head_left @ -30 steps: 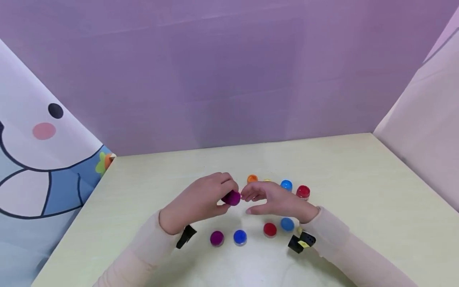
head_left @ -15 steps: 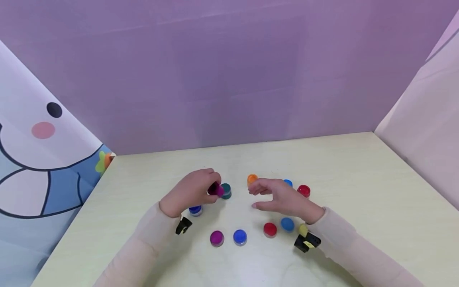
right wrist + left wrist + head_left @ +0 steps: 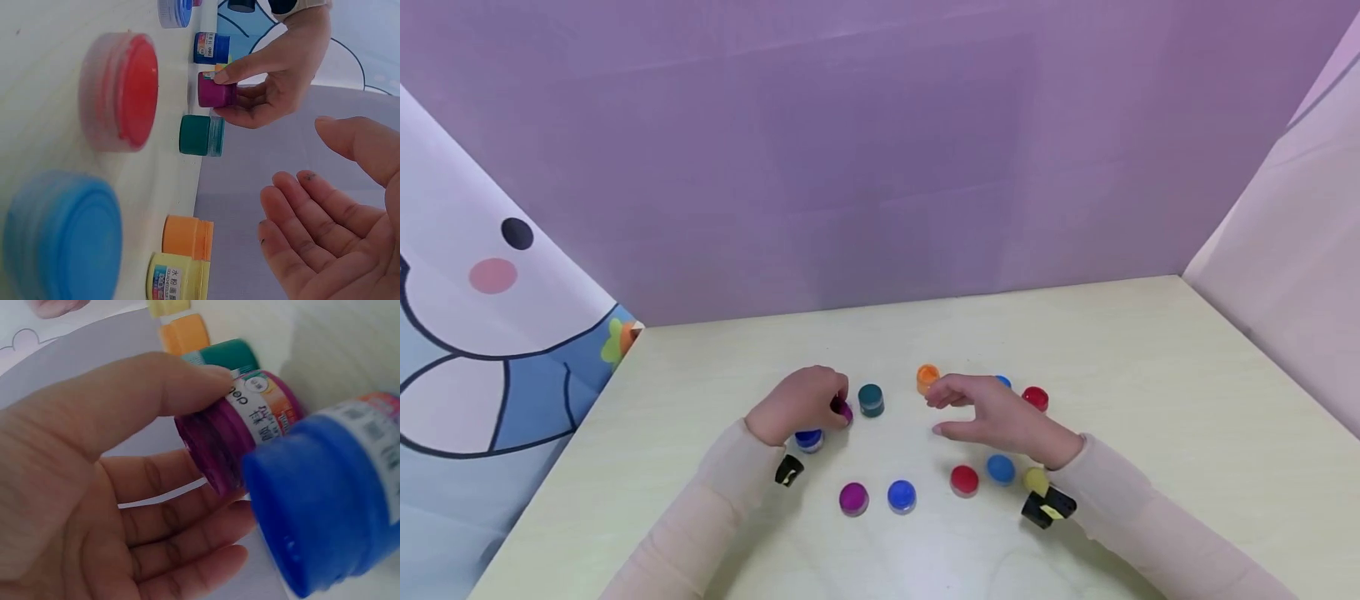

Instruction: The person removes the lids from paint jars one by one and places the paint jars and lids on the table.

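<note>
My left hand [image 3: 803,404] grips a small purple paint jar [image 3: 259,419] between thumb and fingers, low over the table. The jar stands between a dark blue paint jar [image 3: 809,441] and a green paint jar [image 3: 871,401]. In the left wrist view the blue jar looms close at the right. My right hand [image 3: 981,408] hovers with its fingers spread and nothing in them, near an orange paint jar [image 3: 927,380]. Beyond that hand a red jar [image 3: 1035,398] and part of a light blue jar [image 3: 1003,381] show. A yellow jar [image 3: 178,278] is hidden by it in the head view.
Nearer the front lie low round clear-sided pieces with coloured tops: purple [image 3: 853,499], blue [image 3: 902,497], red [image 3: 964,481], light blue [image 3: 1001,469] and yellow [image 3: 1036,481]. A purple wall [image 3: 880,167] closes off the pale table's [image 3: 715,358] far edge.
My left hand has carried the purple jar left and down toward the table, uncovering the green and blue jars. My right hand has drawn slightly right.
</note>
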The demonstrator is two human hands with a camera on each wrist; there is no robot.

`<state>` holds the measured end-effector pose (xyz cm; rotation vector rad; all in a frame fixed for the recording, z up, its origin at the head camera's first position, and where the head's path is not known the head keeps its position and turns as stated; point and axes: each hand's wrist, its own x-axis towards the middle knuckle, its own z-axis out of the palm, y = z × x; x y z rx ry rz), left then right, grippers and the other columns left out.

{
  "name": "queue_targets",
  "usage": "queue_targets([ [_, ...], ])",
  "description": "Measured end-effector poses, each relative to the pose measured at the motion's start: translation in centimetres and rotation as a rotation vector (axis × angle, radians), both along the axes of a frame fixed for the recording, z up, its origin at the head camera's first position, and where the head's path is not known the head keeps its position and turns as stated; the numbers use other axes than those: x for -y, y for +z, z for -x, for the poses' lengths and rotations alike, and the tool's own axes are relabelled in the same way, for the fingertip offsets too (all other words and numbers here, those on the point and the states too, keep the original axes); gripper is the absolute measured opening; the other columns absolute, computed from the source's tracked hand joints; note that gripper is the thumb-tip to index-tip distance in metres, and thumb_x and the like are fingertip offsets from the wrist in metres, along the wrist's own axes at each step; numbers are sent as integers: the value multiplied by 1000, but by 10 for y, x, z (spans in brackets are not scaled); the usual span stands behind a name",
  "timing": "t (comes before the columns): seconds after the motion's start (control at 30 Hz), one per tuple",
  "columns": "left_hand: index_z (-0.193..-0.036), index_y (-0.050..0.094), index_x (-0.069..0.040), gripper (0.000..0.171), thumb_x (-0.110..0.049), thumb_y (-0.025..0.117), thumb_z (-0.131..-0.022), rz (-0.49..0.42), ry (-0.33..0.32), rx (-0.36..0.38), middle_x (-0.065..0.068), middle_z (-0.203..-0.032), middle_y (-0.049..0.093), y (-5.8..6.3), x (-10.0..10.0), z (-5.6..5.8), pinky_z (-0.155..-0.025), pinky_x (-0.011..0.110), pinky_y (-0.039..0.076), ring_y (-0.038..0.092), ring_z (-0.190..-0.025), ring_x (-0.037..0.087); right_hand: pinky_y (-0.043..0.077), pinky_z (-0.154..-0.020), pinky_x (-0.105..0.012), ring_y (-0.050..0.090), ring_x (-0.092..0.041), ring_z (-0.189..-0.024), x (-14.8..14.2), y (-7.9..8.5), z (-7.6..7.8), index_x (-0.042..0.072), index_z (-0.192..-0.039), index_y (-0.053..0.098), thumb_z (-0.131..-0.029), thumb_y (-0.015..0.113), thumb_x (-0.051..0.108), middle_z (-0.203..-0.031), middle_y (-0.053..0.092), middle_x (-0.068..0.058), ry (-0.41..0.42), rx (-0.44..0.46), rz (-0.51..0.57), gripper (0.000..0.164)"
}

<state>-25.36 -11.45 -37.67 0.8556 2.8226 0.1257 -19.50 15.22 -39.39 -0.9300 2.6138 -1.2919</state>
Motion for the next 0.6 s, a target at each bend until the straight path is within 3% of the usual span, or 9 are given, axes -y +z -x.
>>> queue_targets([
  [0.4, -74, 55, -15, 17, -19, 71, -72, 4, 4, -36, -5, -67, 49, -6, 3, 3, -58, 27, 41, 45, -63, 14, 44, -86, -42, 54, -26, -98, 2, -2, 1, 13, -109, 55, -79, 70, 16, -104, 60, -6, 2, 0, -6, 34],
  [0.6, -87, 60, -12, 26, -25, 76, -69, 15, 45, -34, -3, -76, 54, -3, 1, 2, -64, 30, 43, 47, -68, 14, 44, -86, -42, 54, -26, -97, 2, -1, 1, 13, -109, 56, -79, 70, 17, -104, 60, -5, -6, 2, -7, 34],
])
